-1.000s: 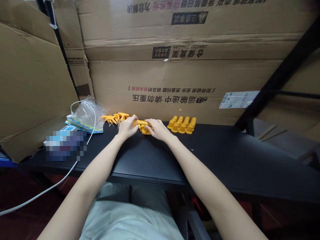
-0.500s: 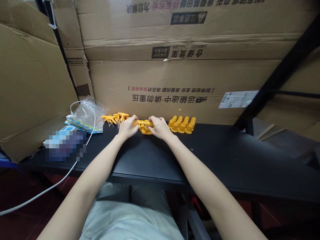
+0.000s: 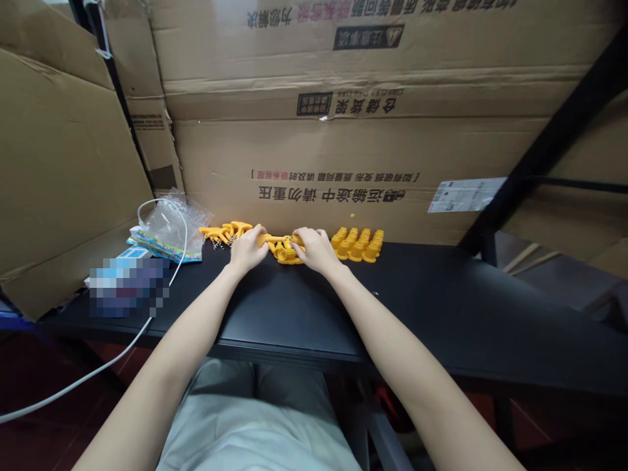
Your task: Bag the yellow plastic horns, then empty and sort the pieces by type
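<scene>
My left hand is closed on a small yellow plastic piece whose end sticks out past the fingertips. Just to its right, my right hand pinches another yellow part, mostly hidden by the fingers. Below and between both hands lie several yellow plastic parts, one with a round opening. Beyond my left hand is a pile of yellow plastic pieces with thin silvery chains or coils hanging off them. Beside my right hand stand rows of yellow cup-like pieces.
A black table runs across the view, backed by a cardboard sheet. On the left are a clear plastic bag, colourful packets, a blurred-out box and a white cable. A black metal post slants up at right.
My hands have moved slightly apart, the left one shifting a little left. The yellow piece that spanned them now shows a kink or gap near my right fingers.
</scene>
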{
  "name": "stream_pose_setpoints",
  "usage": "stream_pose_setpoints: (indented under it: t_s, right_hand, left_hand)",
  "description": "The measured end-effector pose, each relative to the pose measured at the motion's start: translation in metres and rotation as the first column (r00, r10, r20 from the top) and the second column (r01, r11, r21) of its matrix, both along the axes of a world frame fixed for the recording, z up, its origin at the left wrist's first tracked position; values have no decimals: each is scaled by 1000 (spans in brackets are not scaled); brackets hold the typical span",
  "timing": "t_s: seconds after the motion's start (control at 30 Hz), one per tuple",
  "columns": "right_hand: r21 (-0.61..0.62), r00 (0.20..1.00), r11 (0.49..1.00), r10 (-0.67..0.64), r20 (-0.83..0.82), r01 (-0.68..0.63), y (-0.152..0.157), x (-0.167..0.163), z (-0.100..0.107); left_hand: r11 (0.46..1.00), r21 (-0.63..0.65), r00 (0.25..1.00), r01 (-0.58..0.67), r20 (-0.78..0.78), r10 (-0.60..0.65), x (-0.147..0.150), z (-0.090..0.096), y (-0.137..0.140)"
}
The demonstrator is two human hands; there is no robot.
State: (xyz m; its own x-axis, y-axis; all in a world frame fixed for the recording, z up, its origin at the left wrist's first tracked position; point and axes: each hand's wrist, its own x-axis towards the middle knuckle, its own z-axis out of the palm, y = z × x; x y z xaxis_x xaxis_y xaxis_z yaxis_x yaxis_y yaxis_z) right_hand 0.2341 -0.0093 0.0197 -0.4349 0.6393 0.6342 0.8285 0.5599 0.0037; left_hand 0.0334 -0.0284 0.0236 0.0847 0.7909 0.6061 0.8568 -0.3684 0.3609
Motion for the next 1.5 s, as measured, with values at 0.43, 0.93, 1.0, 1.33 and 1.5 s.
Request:
stream_pose_setpoints:
  t_s: [0.43, 0.93, 1.0, 1.33, 1.5]
  right_hand:
    - [49, 960, 968, -234, -157, 244, 17, 23, -3]
    - [-51, 663, 773, -574, -480, 632, 27, 94, 1]
    - [-41, 620, 751, -574, -535, 660, 27, 101, -6]
    - [-286, 171, 574, -614, -771, 767, 35, 137, -45]
    - [-495, -25, 558, -646, -763, 666, 38, 141, -45]
  left_hand:
    - [999, -8, 999, -48, 16, 48, -1, 1, 0]
    - [990, -58, 991, -132, -14, 132, -6, -4, 11]
    - [990, -62, 992, -130, -12, 129, -7, -4, 11]
    - [990, -74, 992, -124, -6, 124, -9, -5, 12]
    - [990, -77, 993, -115, 8, 116, -9, -5, 11]
